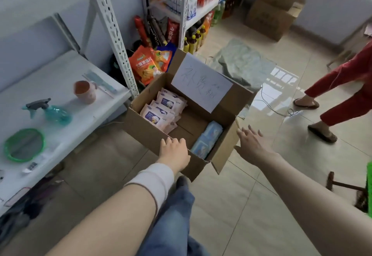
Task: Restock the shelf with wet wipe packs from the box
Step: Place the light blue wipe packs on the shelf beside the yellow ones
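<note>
An open cardboard box [147, 133] sits on the tiled floor by the shelf. Inside, several pink-white wet wipe packs [161, 110] are stacked at its left, and blue wet wipe packs [207, 137] stand along its right wall. A white paper note [201, 82] is stuck to the raised back flap. My left hand [174, 151] rests on the box's near rim, fingers curled over the edge. My right hand [252, 145] hovers beside the right flap, fingers spread, holding nothing. The white shelf board [66, 86] lies to the left.
On the shelf board stand a pink cup [84, 91], a teal spray bottle [50, 110] and a green round mirror [24, 145]. Snack bags [147, 64] and drink bottles fill the far racks. A person in red [342, 86] walks at right; a broom [346, 187] lies nearby.
</note>
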Motion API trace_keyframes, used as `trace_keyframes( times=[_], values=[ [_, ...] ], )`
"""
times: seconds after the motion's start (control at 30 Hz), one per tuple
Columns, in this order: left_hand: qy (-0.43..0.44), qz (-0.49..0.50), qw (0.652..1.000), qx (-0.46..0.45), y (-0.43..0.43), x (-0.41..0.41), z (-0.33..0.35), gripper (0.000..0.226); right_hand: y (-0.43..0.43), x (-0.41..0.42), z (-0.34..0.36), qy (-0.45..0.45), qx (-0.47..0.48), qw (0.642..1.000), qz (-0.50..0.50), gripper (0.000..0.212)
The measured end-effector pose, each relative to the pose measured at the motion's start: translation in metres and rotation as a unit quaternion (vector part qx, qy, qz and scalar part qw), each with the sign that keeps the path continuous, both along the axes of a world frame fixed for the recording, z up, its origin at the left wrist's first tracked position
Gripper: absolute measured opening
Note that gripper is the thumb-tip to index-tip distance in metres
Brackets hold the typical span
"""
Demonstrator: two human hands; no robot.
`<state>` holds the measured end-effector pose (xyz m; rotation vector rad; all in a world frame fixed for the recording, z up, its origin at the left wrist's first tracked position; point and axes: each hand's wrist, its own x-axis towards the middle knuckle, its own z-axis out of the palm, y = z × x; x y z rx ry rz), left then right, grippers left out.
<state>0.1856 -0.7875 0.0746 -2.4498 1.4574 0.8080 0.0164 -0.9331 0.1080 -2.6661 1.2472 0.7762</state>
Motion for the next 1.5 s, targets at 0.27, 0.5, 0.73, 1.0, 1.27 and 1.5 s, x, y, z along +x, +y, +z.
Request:
trace_keyframes(
  times=[0.27,0.5,0.73,1.0,1.27,1.5],
  values=[
    [0.110,0.115,0.985,0.071,-0.063,-0.012,-0.066,0.049,-0.075,0.003,-0.068,0.053,0.100,0.993,0.020,0.061],
    [0.173,0.257,0.941,0.138,-0.079,-0.019,-0.087,0.058,-0.140,-0.007,-0.091,0.102,0.172,0.978,0.052,0.065],
    [0.177,0.421,0.883,0.111,-0.123,-0.035,-0.115,0.051,-0.223,0.032,-0.137,0.132,0.228,0.952,0.156,0.064],
    [0.261,0.541,0.798,0.039,-0.173,-0.073,-0.176,0.061,-0.254,0.090,-0.187,0.141,0.245,0.919,0.273,0.065],
    [0.222,0.395,0.880,0.140,-0.167,-0.027,-0.354,0.071,-0.253,0.125,-0.362,0.258,0.161,0.845,0.439,0.074],
    [0.267,0.294,0.889,0.227,-0.176,0.000,-0.411,0.075,-0.253,0.143,-0.430,0.296,0.117,0.817,0.481,0.090]
  ],
)
